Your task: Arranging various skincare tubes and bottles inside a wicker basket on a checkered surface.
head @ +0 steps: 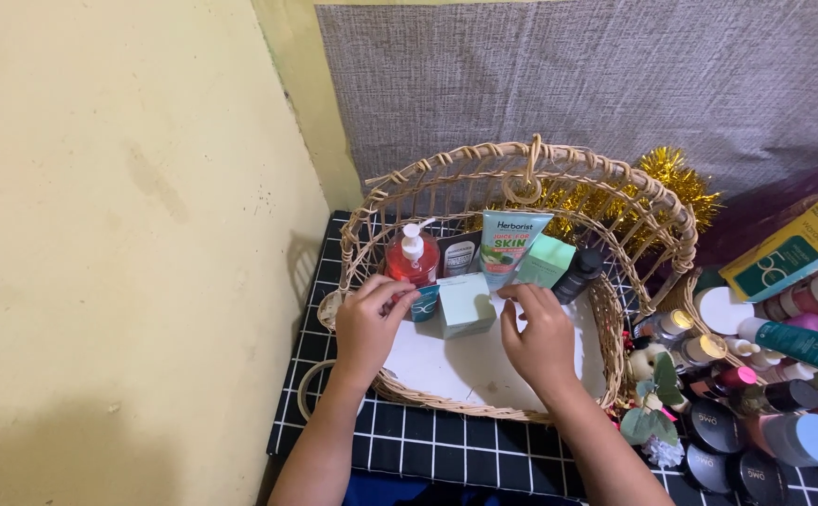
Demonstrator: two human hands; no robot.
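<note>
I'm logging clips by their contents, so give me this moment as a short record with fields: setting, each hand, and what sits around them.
setting: wicker basket on a black grid-patterned cloth, beside a yellow wall
left hand: inside the basket, fingers on a small teal box
right hand: inside the basket, beside a pale green box
in basket: red pump bottle, green tube, dark bottle
nearby: cosmetics pile at right

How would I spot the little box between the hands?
Find the wicker basket on the black checked cloth. Between the left hand and right hand sits a pale mint-green box, the only plain cube among bottles and tubes.
</note>
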